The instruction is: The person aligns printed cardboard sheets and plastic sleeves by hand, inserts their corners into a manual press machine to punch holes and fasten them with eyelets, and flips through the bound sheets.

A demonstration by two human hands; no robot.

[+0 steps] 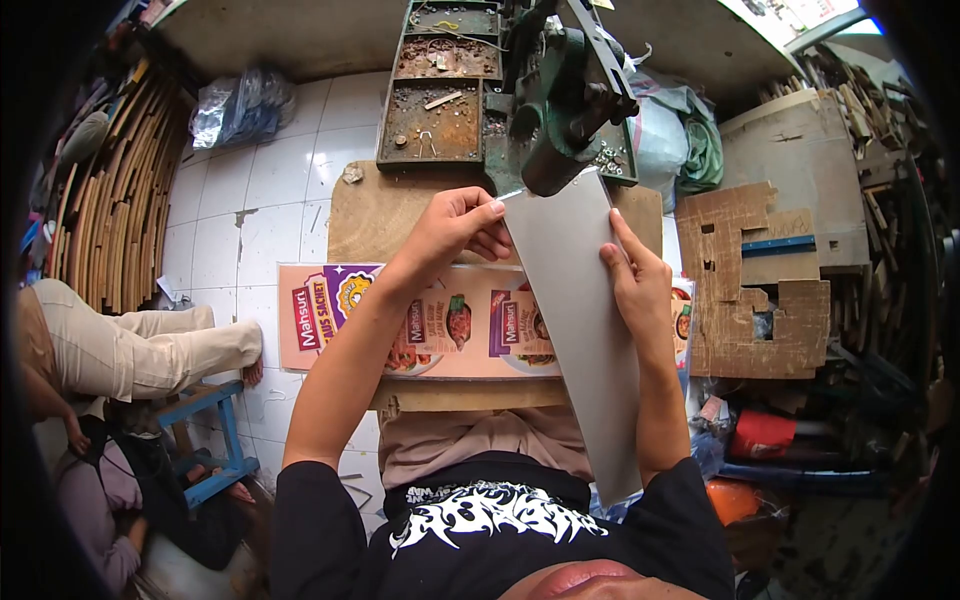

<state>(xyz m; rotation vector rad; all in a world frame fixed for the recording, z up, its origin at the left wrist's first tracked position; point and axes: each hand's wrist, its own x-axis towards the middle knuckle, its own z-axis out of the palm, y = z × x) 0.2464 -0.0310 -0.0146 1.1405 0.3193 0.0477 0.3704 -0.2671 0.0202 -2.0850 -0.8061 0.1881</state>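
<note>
A long, flat grey sheet point(575, 310) slants from my lap up to a dark green machine point(556, 120), its far end beneath the machine's head. My left hand point(462, 228) is closed at the sheet's far left corner, thumb and forefinger pinching the edge and the other fingers curled. Along the right edge, my right hand point(637, 275) grips the sheet with the thumb on top and the forefinger stretched along the side. Under the sheet lies a printed banner-like panel point(462, 350) with food pictures, on a wooden board point(365, 225).
Metal trays point(436, 120) with small parts stand left of the machine. Cut brown board point(750, 290) leans at right, near plastic sacks point(660, 130). Stacked wooden strips point(115, 200) line the left side. Another person's leg point(160, 345) and a blue stool point(225, 430) are at left.
</note>
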